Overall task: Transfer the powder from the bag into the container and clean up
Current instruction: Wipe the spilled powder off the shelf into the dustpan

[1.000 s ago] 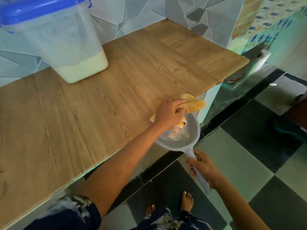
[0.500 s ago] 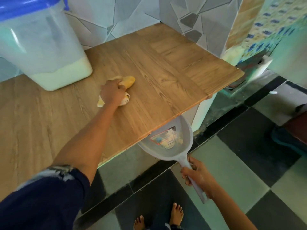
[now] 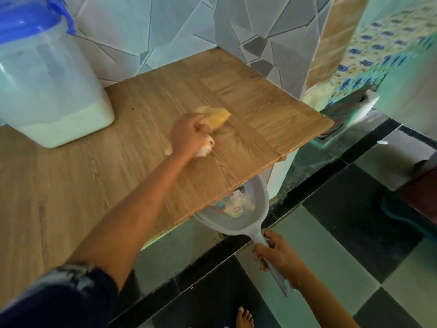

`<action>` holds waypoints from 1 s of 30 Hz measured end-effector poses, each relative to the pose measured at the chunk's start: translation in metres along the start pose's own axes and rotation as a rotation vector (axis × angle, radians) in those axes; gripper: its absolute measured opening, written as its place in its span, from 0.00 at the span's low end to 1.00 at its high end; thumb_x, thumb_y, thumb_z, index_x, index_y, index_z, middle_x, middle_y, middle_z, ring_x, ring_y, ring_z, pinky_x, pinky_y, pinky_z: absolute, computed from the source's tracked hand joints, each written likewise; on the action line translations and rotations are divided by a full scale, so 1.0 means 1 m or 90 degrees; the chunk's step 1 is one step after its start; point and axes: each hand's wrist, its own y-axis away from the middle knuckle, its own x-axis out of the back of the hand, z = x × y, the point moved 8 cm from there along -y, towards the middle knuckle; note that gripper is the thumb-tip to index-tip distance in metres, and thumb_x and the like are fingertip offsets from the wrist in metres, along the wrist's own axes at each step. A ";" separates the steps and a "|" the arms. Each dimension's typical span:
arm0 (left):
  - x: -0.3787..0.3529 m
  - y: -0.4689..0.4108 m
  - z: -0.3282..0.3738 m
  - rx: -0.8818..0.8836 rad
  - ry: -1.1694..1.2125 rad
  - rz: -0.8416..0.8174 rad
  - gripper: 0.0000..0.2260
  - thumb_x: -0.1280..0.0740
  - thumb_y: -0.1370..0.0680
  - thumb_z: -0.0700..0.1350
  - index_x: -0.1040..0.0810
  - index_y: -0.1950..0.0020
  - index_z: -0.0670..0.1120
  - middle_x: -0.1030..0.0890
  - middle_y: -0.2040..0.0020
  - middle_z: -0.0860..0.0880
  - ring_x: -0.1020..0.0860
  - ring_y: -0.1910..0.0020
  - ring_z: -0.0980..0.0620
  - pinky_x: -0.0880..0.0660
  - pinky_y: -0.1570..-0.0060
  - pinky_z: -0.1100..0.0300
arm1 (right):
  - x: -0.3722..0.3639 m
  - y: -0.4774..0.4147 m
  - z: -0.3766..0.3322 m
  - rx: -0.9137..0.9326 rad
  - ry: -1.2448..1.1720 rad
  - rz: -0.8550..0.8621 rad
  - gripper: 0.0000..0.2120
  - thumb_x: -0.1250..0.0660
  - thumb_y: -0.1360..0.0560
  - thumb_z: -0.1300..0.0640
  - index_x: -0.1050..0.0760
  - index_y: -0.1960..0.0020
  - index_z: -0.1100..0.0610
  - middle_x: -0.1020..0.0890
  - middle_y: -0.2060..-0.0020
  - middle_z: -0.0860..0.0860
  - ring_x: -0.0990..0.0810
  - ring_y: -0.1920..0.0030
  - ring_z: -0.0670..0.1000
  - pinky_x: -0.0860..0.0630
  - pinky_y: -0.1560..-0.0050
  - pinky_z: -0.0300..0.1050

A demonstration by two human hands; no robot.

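Observation:
A clear plastic container [image 3: 47, 91] with a blue lid stands at the back left of the wooden counter [image 3: 260, 105], with white powder in its bottom. My left hand [image 3: 189, 136] grips a yellow cloth [image 3: 216, 117] and presses it on the counter's middle. My right hand [image 3: 275, 253] holds the handle of a grey dustpan [image 3: 236, 221], kept just under the counter's front edge. A crumpled printed bag [image 3: 234, 204] and some scraps lie inside the pan.
Patterned grey wall tiles [image 3: 177, 31] back the counter. The floor below is a black and pale checker pattern [image 3: 354, 221]. My bare foot [image 3: 244, 318] shows at the bottom. A white object [image 3: 369, 102] sits by the wall at the right.
My left hand with the cloth left the counter's front edge by the dustpan, went back onto the surface, and has now slid right across it. The dustpan stays under the edge.

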 end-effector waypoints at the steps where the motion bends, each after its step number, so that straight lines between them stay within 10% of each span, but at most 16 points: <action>1: 0.000 -0.022 -0.016 0.041 -0.054 0.004 0.17 0.36 0.26 0.45 0.22 0.38 0.47 0.20 0.41 0.42 0.23 0.42 0.42 0.28 0.44 0.56 | 0.003 -0.001 0.000 0.002 0.001 0.001 0.06 0.37 0.25 0.64 0.28 0.51 0.55 0.23 0.69 0.52 0.25 0.75 0.45 0.25 0.70 0.36; 8: -0.052 -0.061 -0.007 -0.007 -0.121 -0.149 0.18 0.38 0.25 0.44 0.24 0.36 0.53 0.25 0.34 0.46 0.26 0.36 0.45 0.31 0.38 0.56 | 0.019 -0.004 -0.002 0.012 0.018 0.001 0.05 0.35 0.26 0.63 0.28 0.51 0.57 0.22 0.68 0.52 0.25 0.74 0.46 0.24 0.69 0.36; 18: -0.047 0.138 0.072 -0.315 -0.039 -0.380 0.20 0.43 0.28 0.45 0.23 0.38 0.56 0.30 0.29 0.51 0.35 0.29 0.58 0.40 0.31 0.54 | 0.013 0.011 0.004 0.034 0.018 0.012 0.06 0.36 0.25 0.63 0.28 0.49 0.60 0.22 0.69 0.52 0.25 0.74 0.44 0.25 0.69 0.37; 23: 0.005 0.128 0.032 -0.153 0.080 -0.223 0.21 0.41 0.31 0.46 0.20 0.41 0.52 0.23 0.36 0.47 0.23 0.46 0.53 0.26 0.52 0.63 | 0.002 0.023 0.001 0.045 0.020 -0.003 0.04 0.36 0.25 0.63 0.27 0.51 0.59 0.22 0.70 0.52 0.25 0.74 0.45 0.25 0.70 0.36; 30: -0.003 0.160 0.019 -0.117 0.019 -0.285 0.21 0.42 0.32 0.46 0.20 0.41 0.53 0.23 0.35 0.50 0.27 0.35 0.52 0.30 0.37 0.59 | -0.021 0.039 0.007 0.069 0.048 -0.001 0.03 0.36 0.26 0.65 0.27 0.53 0.60 0.22 0.72 0.51 0.25 0.75 0.46 0.25 0.71 0.38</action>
